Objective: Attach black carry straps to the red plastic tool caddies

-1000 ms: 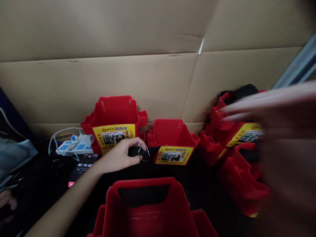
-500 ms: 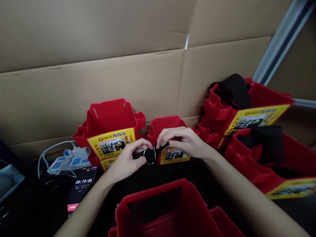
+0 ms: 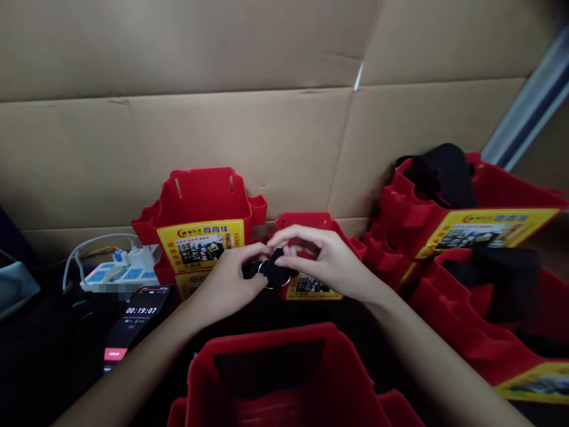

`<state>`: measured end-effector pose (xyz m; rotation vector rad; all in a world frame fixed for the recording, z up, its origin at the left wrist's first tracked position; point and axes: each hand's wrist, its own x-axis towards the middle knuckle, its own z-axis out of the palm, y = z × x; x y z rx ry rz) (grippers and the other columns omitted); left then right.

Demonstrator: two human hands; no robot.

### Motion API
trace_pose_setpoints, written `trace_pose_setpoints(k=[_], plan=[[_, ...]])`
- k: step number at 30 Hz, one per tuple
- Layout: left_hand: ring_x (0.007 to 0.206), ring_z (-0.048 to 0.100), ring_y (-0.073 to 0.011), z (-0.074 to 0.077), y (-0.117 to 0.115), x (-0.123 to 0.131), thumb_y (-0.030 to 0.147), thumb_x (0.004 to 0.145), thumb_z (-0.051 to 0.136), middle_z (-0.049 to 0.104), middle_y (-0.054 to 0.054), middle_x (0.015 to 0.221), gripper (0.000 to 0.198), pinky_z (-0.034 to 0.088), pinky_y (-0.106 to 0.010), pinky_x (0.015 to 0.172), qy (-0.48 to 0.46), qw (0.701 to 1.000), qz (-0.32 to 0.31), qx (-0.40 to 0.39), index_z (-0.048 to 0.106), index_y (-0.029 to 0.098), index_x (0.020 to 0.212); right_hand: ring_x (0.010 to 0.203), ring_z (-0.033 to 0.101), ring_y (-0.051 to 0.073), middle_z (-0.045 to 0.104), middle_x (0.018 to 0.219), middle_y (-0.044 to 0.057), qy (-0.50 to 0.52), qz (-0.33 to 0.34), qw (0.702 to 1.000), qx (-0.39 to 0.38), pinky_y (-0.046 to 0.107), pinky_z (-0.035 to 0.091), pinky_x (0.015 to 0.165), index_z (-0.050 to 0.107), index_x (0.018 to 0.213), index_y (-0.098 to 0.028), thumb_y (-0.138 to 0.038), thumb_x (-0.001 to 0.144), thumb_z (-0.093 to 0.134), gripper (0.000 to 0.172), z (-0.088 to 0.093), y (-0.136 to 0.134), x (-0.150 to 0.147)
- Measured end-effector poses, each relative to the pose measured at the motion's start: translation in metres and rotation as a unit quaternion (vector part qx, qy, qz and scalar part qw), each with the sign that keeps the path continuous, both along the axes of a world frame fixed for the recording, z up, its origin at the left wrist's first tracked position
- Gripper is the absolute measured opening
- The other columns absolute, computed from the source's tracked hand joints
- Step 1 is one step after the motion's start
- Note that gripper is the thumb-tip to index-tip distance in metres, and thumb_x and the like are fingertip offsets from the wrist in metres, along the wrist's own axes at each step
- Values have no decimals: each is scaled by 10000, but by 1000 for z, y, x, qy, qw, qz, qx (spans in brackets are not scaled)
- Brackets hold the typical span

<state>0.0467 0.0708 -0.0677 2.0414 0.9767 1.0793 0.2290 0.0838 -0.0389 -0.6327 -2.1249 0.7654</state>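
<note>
The left hand (image 3: 229,279) pinches a black strap (image 3: 278,274) just below mid-view, at six o'clock, and the right hand (image 3: 326,258) grips it too, metal rings (image 3: 285,284) between them. From the strap, one red bin (image 3: 349,367) stands at six o'clock, a small bin (image 3: 306,220) at one, the phone (image 3: 140,311) between eight and nine.

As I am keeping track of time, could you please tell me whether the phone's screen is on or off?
It is on: the phone shows 00:19:07 in lit white digits on a dark background.
</note>
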Motion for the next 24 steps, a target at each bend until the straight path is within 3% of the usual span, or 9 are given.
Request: trace_pose_setpoints(k=[5, 9, 12, 15, 18, 21, 24], plan=[[821, 587, -145, -5, 0, 5, 55, 697, 508, 627, -15, 847, 271, 465, -289, 776, -67, 998, 22, -6, 562, 165, 940, 787, 532, 140, 604, 825, 24, -118, -17, 989, 85, 306, 427, 763, 655, 835, -202, -300, 797, 581, 129, -4, 14, 6], [906, 577, -139, -10, 4, 7, 69, 729, 530, 605, -30, 972, 288, 461, -284, 838, -91, 996, 2, 8, 524, 179, 995, 951, 505, 164, 557, 966, 40, -112, -21, 989, 98, 343, 403, 877, 597, 790, -202, -258, 758, 622, 70, -5, 22, 11], [960, 568, -151, -10, 2, 7, 139, 760, 566, 600, -37, 1005, 234, 457, -289, 868, -89, 996, -4, 13, 522, 182, 986, 909, 518, 149, 553, 956, 23, -90, -6, 995, 41, 321, 435, 834, 513, 820, -194, -258, 755, 620, 140, -8, 24, 12], [942, 573, -148, -9, -2, 4, 176, 761, 596, 602, -29, 987, 219, 459, -282, 867, -87, 996, 9, 22, 524, 186, 967, 823, 549, 128, 553, 911, 4, -50, 19, 995, -80, 281, 489, 736, 507, 961, -198, -250, 733, 639, 268, -12, 23, 11], [927, 571, -135, -13, -3, 4, 135, 753, 592, 591, -12, 983, 244, 461, -259, 843, -65, 998, 18, 21, 521, 200, 978, 750, 584, 112, 575, 919, 7, -10, 65, 977, -200, 250, 536, 630, 532, 1049, -193, -225, 731, 633, 335, -15, 23, 9], [901, 570, -133, -12, 0, 7, 128, 752, 589, 592, -2, 968, 240, 465, -249, 803, -40, 999, 30, 22, 526, 208, 969, 724, 593, 104, 601, 878, 5, -15, 60, 978, -201, 220, 544, 592, 596, 987, -174, -204, 723, 639, 268, -14, 24, 10], [863, 576, -135, -2, -1, 2, 168, 781, 573, 606, 9, 947, 223, 470, -249, 774, 30, 999, 18, 13, 544, 237, 992, 719, 602, 108, 624, 857, 5, -55, 46, 983, -167, 209, 543, 594, 636, 962, -174, -200, 720, 644, 243, -13, 25, 11]])
